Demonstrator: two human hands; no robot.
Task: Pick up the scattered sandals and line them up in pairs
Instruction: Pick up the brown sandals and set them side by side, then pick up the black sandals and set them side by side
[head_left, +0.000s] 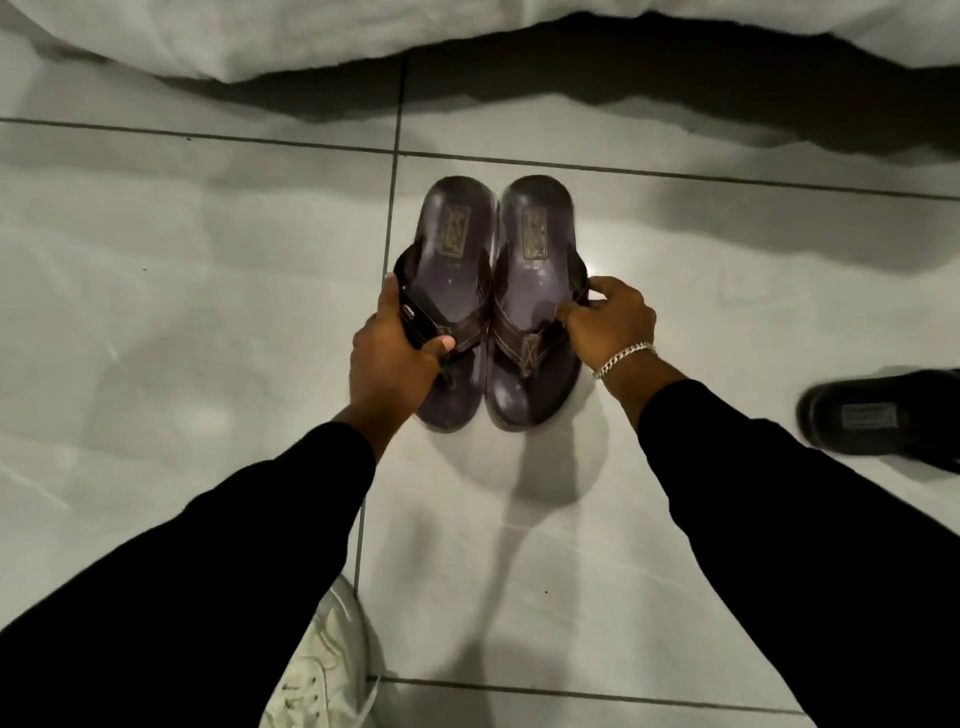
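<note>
Two dark brown thong sandals lie side by side on the tiled floor, heels pointing away from me, their inner edges touching. My left hand (392, 358) grips the strap of the left sandal (452, 270) from its outer side. My right hand (610, 322) pinches the strap of the right sandal (535, 291) from its outer side; a silver bracelet sits on that wrist. A black sandal (878, 415) lies alone on the floor at the right edge, partly cut off by the frame.
White bedding (311, 36) hangs down across the top of the view, with dark shadow beneath it. A white sneaker (322, 670) shows at the bottom between my sleeves. Glossy pale floor tiles (182, 312) spread to the left and right.
</note>
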